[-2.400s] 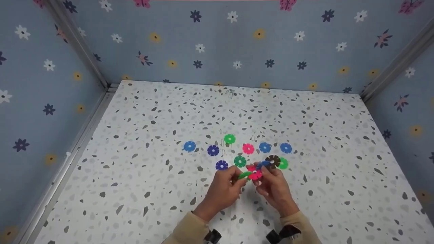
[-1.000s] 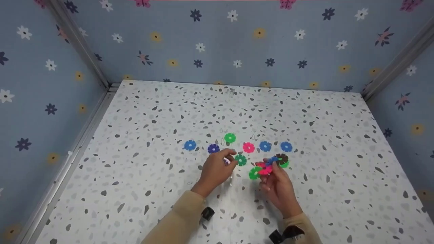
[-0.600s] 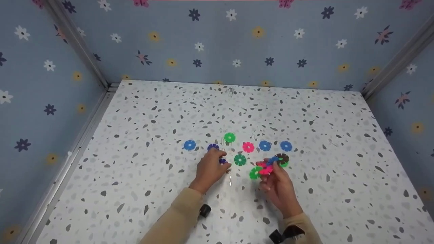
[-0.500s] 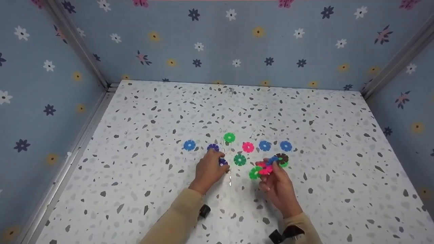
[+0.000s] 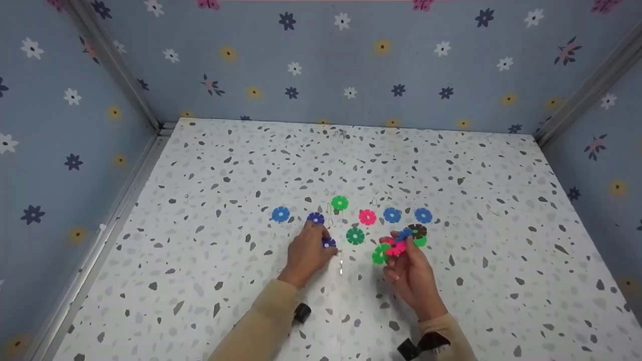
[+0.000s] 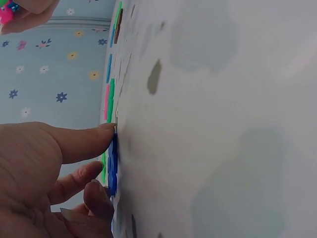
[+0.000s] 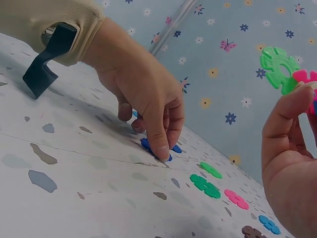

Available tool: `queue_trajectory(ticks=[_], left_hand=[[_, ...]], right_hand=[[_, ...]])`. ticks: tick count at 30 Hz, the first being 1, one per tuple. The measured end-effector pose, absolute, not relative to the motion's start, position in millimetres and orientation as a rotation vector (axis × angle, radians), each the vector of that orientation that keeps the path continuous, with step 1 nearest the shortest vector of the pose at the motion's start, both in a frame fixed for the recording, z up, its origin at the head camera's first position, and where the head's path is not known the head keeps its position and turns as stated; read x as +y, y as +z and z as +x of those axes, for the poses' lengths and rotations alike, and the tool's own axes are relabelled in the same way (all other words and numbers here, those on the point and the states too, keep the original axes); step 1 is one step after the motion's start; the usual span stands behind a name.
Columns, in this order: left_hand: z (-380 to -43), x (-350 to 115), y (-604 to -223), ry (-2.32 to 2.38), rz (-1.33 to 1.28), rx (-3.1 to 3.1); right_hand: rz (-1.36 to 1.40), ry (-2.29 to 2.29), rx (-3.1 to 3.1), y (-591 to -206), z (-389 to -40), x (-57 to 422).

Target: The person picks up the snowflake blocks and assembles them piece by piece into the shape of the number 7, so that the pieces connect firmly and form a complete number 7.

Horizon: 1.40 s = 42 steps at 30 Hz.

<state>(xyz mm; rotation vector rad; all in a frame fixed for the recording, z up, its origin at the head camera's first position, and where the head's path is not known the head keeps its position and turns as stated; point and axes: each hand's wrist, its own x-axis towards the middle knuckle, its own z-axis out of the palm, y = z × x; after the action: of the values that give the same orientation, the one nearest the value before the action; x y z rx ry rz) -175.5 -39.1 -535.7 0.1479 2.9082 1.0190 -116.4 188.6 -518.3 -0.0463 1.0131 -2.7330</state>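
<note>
My left hand [image 5: 307, 253] is down at the table, its thumb and fingers pinching the edges of a dark blue notched interlocking disc [image 5: 329, 243]. In the left wrist view that disc [image 6: 113, 171] lies edge-on against the tabletop, thumb at one end and fingers at the other. My right hand [image 5: 414, 281] holds a chain of linked discs above the table: a light green disc [image 5: 379, 254], a pink disc [image 5: 396, 247] and a blue disc [image 5: 404, 234]. Fingers cover part of the chain. The green end [image 7: 277, 69] sticks out freely in the right wrist view.
Loose discs lie around: dark blue [image 5: 316, 218], blue [image 5: 281, 214], light green [image 5: 339, 202], dark green [image 5: 355, 235], pink [image 5: 367, 217], two more blue ones [image 5: 392, 215], and a brown disc [image 5: 418, 230] overlapping a green one [image 5: 420, 241]. Flowered panels [image 5: 321, 60] surround the speckled table [image 5: 225, 301].
My left hand has left the chain's green disc and moved left, down to the dark blue disc. My right hand, still holding the chain, has shifted slightly right.
</note>
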Motion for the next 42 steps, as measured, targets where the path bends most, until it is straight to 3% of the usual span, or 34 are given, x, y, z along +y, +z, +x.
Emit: queue_trajectory(ticks=[7, 19, 27, 42], left_hand=[[-174, -41, -535, 1.026, 0.145, 2.888], [-168, -45, -532, 1.130, 0.160, 2.818], [-156, -36, -516, 1.338, 0.222, 2.712], [-124, -26, -490, 1.721, 0.766, 2.584]], right_hand=[[0.114, -2.756, 0.977, -516, -116, 185], [-0.170, -2.773, 0.947, -520, -117, 183], [0.001, -2.767, 1.106, -518, -117, 187], [0.111, -2.740, 1.178, -511, -116, 190]])
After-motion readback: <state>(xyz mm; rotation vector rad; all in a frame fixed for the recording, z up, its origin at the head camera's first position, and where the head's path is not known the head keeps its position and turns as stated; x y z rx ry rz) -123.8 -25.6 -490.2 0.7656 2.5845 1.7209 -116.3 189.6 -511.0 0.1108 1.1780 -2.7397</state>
